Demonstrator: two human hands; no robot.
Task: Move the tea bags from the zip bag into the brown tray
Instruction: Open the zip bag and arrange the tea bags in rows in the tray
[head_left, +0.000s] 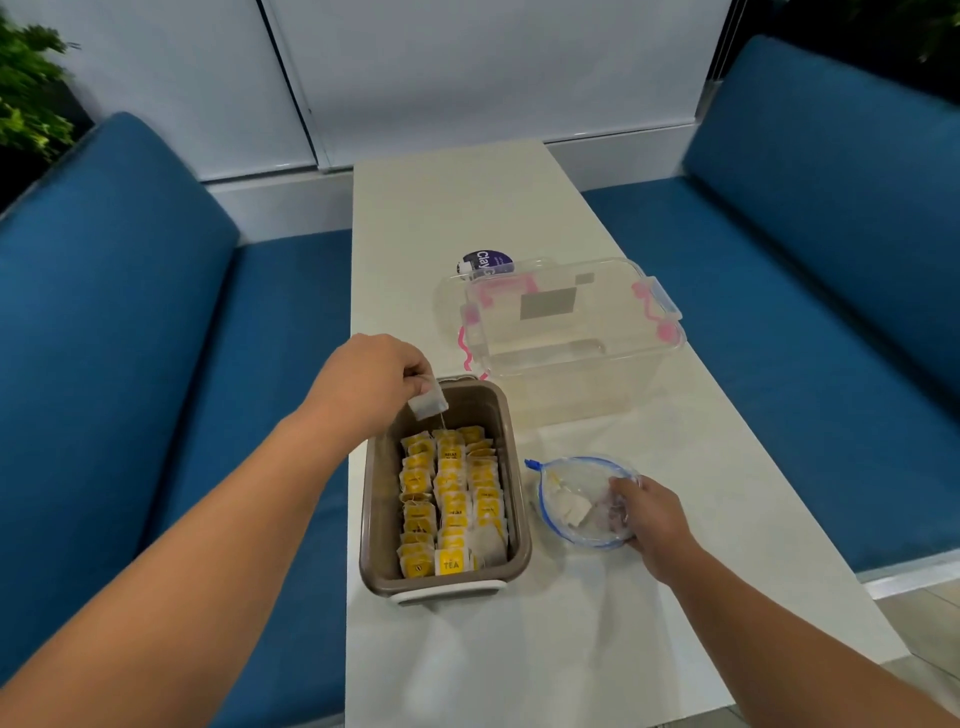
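Observation:
The brown tray (514, 467) stands on the white table, holding several rows of tea bags with yellow tags (451, 499). My left hand (363, 382) pinches one tea bag (428, 404) above the tray's far left corner, its string hanging down into the tray. The clear zip bag (576, 501) with a blue seal lies open to the right of the tray, with a few tea bags inside. My right hand (652, 522) grips the zip bag's right side, its fingers curled over the plastic.
A clear plastic box (571, 332) with pink and blue latches stands behind the tray, with a purple-lidded tub (485, 261) just beyond it. Blue bench seats (156, 312) flank the narrow table (571, 649) on both sides.

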